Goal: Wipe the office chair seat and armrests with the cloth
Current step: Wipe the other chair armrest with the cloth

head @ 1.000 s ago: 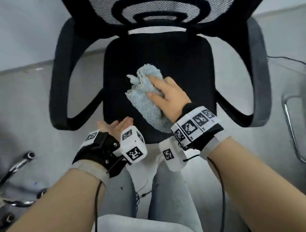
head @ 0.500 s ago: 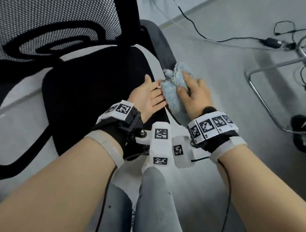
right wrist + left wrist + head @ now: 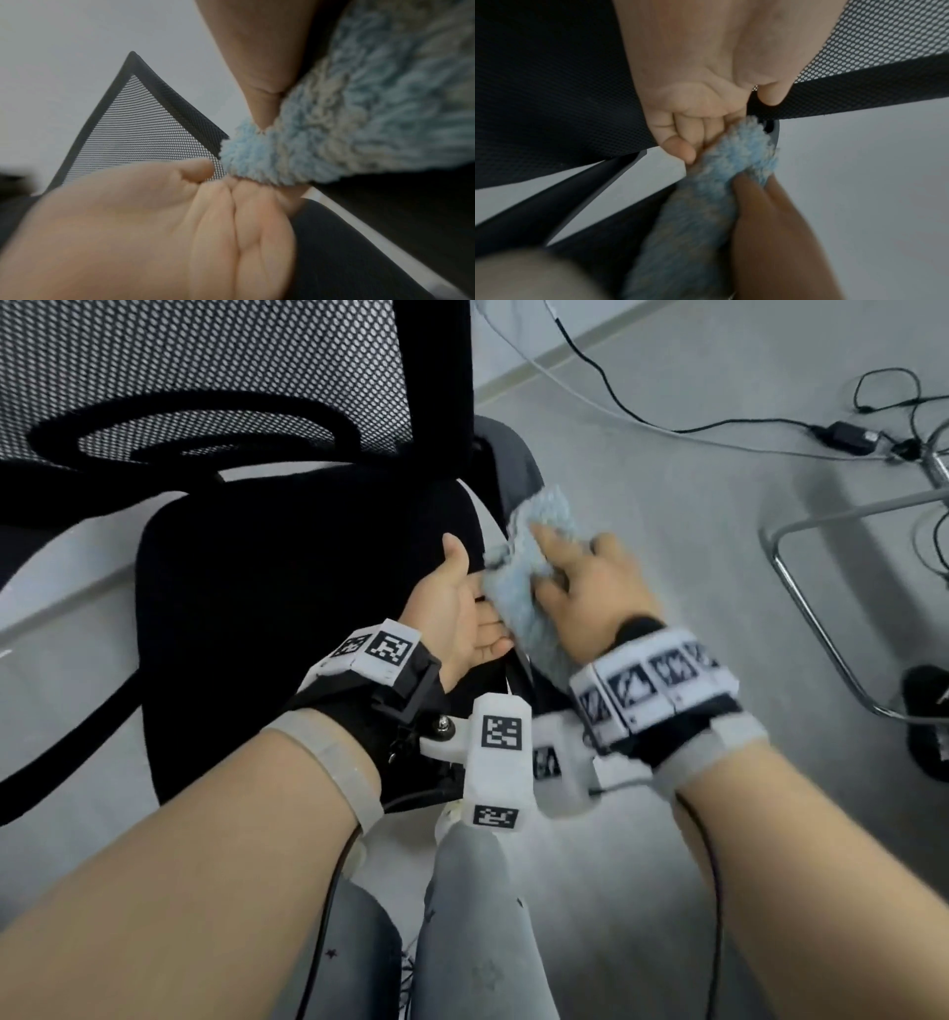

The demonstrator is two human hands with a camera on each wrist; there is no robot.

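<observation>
The fluffy light-blue cloth is draped over the chair's grey right armrest, beside the black seat. My right hand lies over the cloth, fingers spread on top; in the right wrist view its thumb presses into the cloth. My left hand is palm up at the seat's right edge, its straight fingers touching the cloth from the left and below. The armrest under the cloth is mostly hidden.
The mesh backrest rises at the upper left. Black cables and a power adapter lie on the grey floor. A chrome chair frame stands to the right. My grey-trousered legs are below.
The cloth and my right hand went from the middle of the seat to the right armrest. My left hand came up from the seat's front edge to the cloth's side.
</observation>
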